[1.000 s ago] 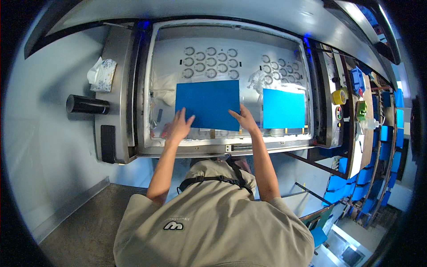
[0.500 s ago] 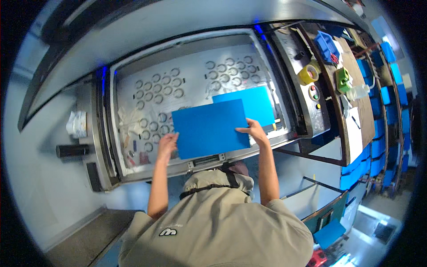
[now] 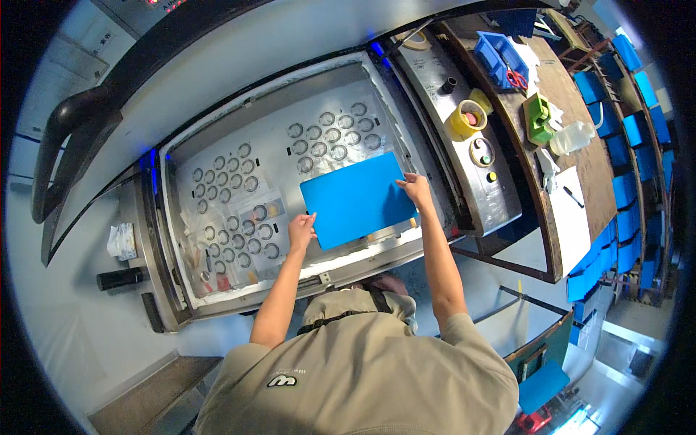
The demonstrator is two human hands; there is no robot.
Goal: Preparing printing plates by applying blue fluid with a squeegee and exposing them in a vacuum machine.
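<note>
A flat blue rectangular sheet lies low over the near right part of a shallow, light-framed machine bed. My left hand pinches its left edge near the lower corner. At the opposite side, my right hand grips the right edge with thumb and fingers. Whether the sheet rests on the bed or on another sheet is hidden beneath it. Groups of dark ring outlines with small black marks show across the bed, to the left of the sheet and beyond it.
Above the bed rises a raised lid with a black handle. A metal side panel at right carries a yellow tape roll and a yellow button. Beyond are a blue basket, red scissors, a clear bottle and white paper.
Both hands have moved the held blue sheet to the right and tilted it. The second blue sheet, earlier showing behind it, can no longer be seen separately. The head view has shifted.
</note>
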